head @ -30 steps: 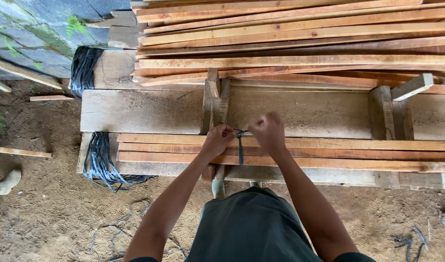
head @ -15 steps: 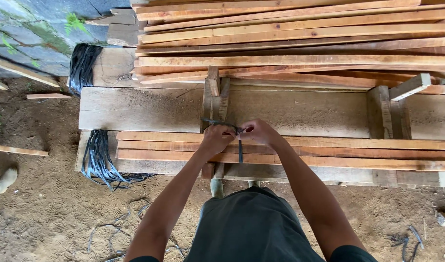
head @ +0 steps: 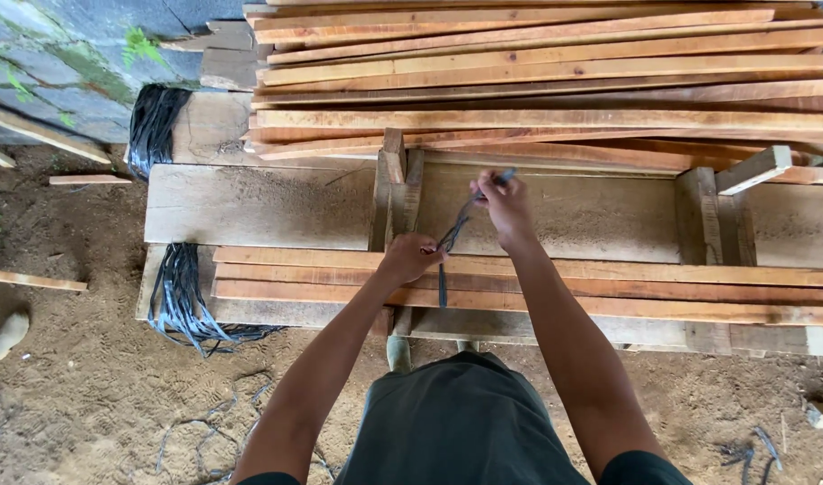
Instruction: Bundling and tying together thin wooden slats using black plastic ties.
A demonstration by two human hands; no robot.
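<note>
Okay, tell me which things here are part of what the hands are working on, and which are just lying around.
In hand:
- dark strap, pulled between left hand and right hand
- front wooden slats it wraps

Lying about:
- stacked planks behind
- bundle of black straps
- loose stick on dirt

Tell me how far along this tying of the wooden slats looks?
Done: the slats lie stacked across the wooden frame, with a dark strap looped around them. In hand: the left hand pins the strap at the bundle while the right hand pulls its end up taut. Left: no finished knot shows. A bunch of spare straps hangs at the left end.
</note>
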